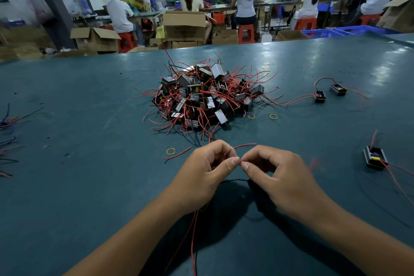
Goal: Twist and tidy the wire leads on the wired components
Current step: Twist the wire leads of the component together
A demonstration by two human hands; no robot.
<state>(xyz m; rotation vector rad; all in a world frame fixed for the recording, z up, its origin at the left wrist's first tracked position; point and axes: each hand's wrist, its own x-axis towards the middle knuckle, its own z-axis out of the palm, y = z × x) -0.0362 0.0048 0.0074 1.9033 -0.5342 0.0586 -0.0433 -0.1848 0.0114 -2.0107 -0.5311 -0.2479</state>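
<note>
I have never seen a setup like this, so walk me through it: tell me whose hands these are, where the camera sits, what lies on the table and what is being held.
There is no machine here. One camera, worn on a person's head, looks forward and down at their own bare hands. The left hand and right hand pinch a thin red wire lead between their fingertips. On the green table lies a pile of small boxy wired components, with three separate ones to the right and a few yellow rubber bands. Other workers sit at benches behind.
</note>
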